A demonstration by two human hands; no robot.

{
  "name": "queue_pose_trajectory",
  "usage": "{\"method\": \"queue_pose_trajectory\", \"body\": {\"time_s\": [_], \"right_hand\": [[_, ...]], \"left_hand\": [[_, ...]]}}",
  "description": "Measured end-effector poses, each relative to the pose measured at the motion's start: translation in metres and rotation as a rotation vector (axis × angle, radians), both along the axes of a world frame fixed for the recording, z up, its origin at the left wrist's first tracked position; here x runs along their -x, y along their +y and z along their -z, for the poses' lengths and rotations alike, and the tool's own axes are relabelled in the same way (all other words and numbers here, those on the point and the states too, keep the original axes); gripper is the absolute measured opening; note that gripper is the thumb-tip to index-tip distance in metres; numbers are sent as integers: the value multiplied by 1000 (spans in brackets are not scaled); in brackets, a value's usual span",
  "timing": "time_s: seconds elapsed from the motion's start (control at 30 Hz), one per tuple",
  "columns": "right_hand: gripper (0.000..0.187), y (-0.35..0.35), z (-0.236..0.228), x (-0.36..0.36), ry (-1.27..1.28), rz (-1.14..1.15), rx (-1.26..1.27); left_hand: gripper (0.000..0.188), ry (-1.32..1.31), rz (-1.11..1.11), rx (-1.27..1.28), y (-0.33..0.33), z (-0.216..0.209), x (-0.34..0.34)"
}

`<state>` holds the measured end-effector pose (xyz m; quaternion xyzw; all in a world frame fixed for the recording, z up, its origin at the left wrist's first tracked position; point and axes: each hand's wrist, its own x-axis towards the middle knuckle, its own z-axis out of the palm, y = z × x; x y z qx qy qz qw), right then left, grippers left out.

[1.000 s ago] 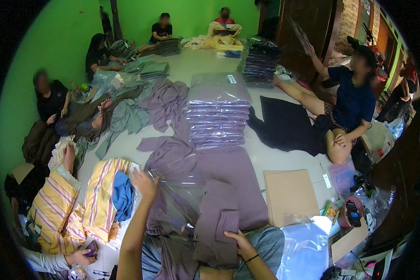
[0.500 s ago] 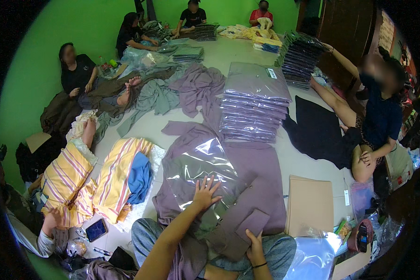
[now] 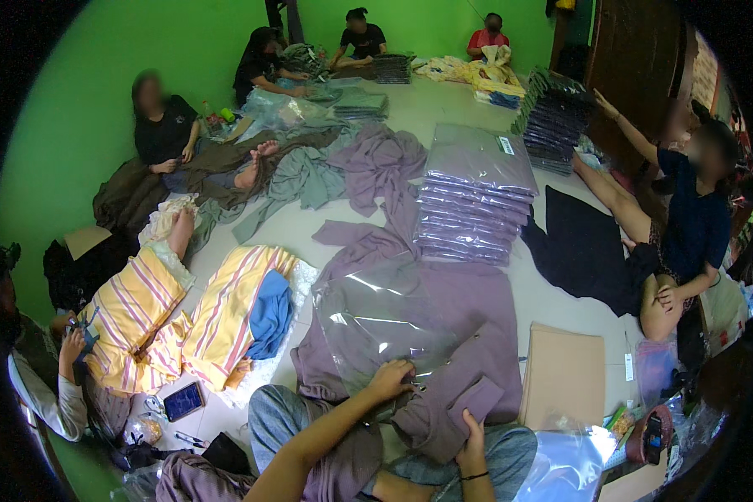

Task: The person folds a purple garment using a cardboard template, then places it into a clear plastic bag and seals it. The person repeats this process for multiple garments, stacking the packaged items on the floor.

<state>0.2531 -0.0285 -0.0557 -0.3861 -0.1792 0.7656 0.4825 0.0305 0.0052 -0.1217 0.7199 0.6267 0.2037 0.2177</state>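
Observation:
A mauve buttoned shirt (image 3: pixel 453 386) lies across my lap, partly folded. My left hand (image 3: pixel 391 380) has curled fingers closed at the shirt's buttoned edge, beside a clear plastic bag (image 3: pixel 372 314). The exact pinch there is partly hidden. My right hand (image 3: pixel 472 437) grips a folded flap of the same shirt, which looks like a cuff, with the thumb on top. The clear bag rests flat over more mauve cloth (image 3: pixel 485 293) spread on the floor in front of me.
Beyond the cloth rises a stack of bagged mauve garments (image 3: pixel 475 197). Brown cardboard sheets (image 3: pixel 564 376) and clear bags (image 3: pixel 560 464) lie to my right. Striped yellow cloth (image 3: pixel 234 314) and a phone (image 3: pixel 183 402) are at left. Several co-workers sit around the room.
My left hand has gone from lying spread on the clear bag to curled fingers nearer me, at the shirt's edge. My right hand still grips the flap. The whole view has shifted slightly.

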Motion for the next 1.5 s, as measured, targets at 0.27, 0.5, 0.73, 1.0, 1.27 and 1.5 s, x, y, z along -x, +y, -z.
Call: {"method": "queue_pose_trajectory", "body": {"time_s": [0.27,0.5,0.73,1.0,1.27,1.5], "right_hand": [[58,-5,-24,-14,-167,-34,-100],[60,-36,-45,-27,-354,4,-91],[58,-46,-52,-46,-291,-67,94],[53,-47,-47,-40,-321,-109,-24],[55,-46,-41,-42,-299,-92,15],[53,-46,-45,-40,-237,-44,35]], "left_hand": [[26,48,-138,-88,13,-3,21],[28,-152,-15,54,2,-2,-1],[32,-252,70,9,6,6,7],[14,-292,79,-50,6,11,12],[9,-375,-10,95,10,1,14],[12,-358,-93,77,11,10,10]]}}
